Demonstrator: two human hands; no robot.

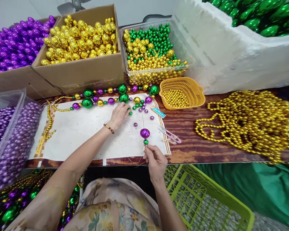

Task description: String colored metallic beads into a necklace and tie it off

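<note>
My right hand (155, 160) pinches the lower end of a thin needle just under a small green bead (145, 142). Above that bead, a large purple ball (144, 133) is strung on the needle, whose fine tip sticks up past it. Thread loops hang by these fingers. My left hand (120, 115), with a beaded bracelet at the wrist, rests low over the white cloth (86, 128), its fingers bent together at a green bead (129, 109). Loose green and purple beads (135, 124) lie close by. Strung purple, green and gold beads (87, 103) run along the cloth's far edge.
Pink-handled thread snips (172, 136) and a blue packet (158, 112) lie at right. An orange basket (199, 96) holds gold beads. Gold bead strands (255, 125) are heaped farther right. Boxes and tubs of beads (82, 69) line the back. A green crate (221, 192) stands below.
</note>
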